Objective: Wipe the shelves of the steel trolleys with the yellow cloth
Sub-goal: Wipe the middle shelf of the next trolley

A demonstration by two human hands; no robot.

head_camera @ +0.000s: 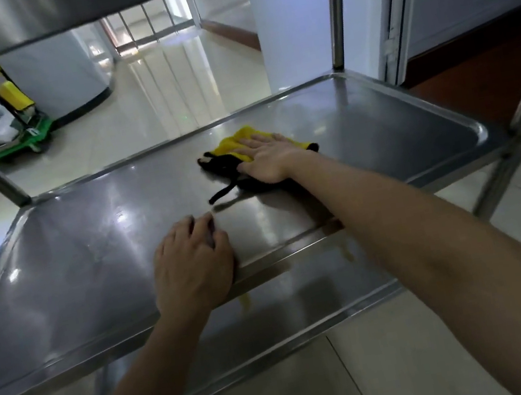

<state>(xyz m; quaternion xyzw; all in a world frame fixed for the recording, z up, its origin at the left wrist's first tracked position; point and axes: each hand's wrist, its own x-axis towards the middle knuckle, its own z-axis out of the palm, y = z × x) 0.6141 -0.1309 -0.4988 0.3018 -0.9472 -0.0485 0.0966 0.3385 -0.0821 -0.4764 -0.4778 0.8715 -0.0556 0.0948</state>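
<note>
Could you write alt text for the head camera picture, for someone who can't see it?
A person's right hand presses a yellow cloth with black trim flat on the middle shelf of a steel trolley, while the left hand rests on the shelf's near rim. Beyond are a tiled floor and a green cleaning cart.

Crumpled yellow cloth with black edging [235,142] lies pressed flat beneath the right hand [266,161] on the shiny steel trolley shelf [87,248], its black loop trailing left of the palm.
</note>
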